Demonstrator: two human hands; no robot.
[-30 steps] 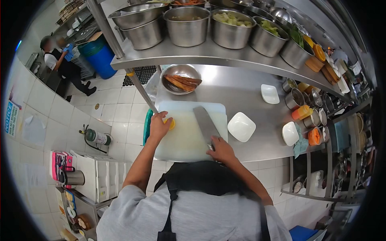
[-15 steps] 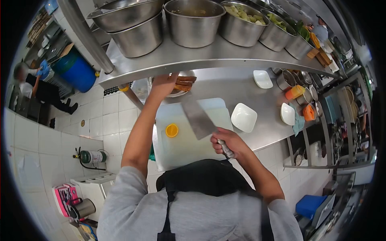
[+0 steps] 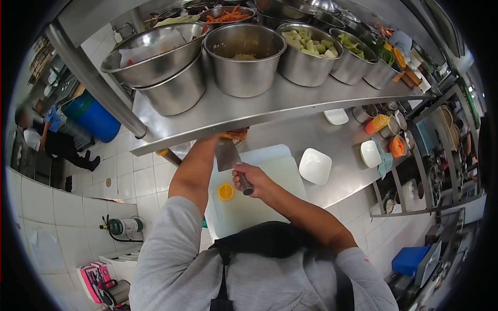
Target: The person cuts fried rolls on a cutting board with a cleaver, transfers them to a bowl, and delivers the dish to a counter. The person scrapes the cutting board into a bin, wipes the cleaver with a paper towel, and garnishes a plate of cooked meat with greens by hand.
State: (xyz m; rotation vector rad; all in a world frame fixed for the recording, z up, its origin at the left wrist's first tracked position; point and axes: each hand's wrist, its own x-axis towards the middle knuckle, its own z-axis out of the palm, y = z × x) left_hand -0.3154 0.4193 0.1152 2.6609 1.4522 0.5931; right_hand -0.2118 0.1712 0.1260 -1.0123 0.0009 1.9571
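Note:
My right hand (image 3: pixel 251 178) is closed around the handle of a cleaver (image 3: pixel 227 156). Its broad blade points away from me, over the far left part of a white cutting board (image 3: pixel 259 210). My left arm reaches forward under the shelf edge, which hides the fingers of that hand. Brown meat-like pieces (image 3: pixel 236 135) show just beside the left wrist, near the blade tip. On the board's left side lies a small round yellow-orange item (image 3: pixel 225 192), its kind unclear.
A steel shelf (image 3: pixel 249 111) overhangs the counter, bearing steel pots (image 3: pixel 244 67) of food. White bowls (image 3: pixel 315 166) stand right of the board. Sauce bottles (image 3: pixel 377 124) and a teal cloth (image 3: pixel 385 160) are farther right. Another person (image 3: pixel 65 129) is at far left.
My right hand has brought the cleaver left and forward, toward the brown pieces. My left hand, partly visible on those pieces before, is now behind the shelf edge. The view has tilted up.

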